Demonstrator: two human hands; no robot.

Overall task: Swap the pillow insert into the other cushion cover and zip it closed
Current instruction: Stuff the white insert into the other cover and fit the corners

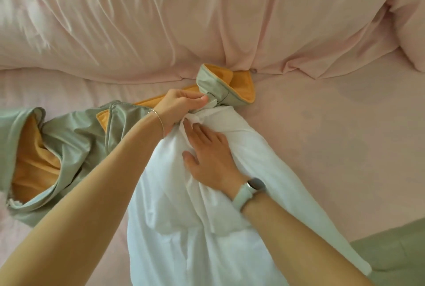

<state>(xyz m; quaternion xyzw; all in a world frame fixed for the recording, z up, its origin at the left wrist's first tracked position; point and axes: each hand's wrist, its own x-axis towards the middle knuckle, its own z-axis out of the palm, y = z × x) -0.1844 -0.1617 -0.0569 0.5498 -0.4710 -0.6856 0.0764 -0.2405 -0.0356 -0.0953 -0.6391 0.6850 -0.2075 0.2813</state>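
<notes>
On the pink bed (322, 124), our left hand (181, 107) was clenched on the bunched far end of the white pillow insert (188, 228), right at the mouth of the green-and-orange cushion cover (76, 138). Our right hand (211, 159) lay flat and open on the insert, palm down, wrist bent inward. A pink duvet (161, 21) was heaped just behind, touching the cover's far corner.

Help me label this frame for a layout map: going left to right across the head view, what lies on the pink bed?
Crumpled sage-green cushion cover with orange lining → left hand gripping the gathered end of the white pillow insert → right hand pressing flat on it → pale green fabric at the lower right corner.
</notes>
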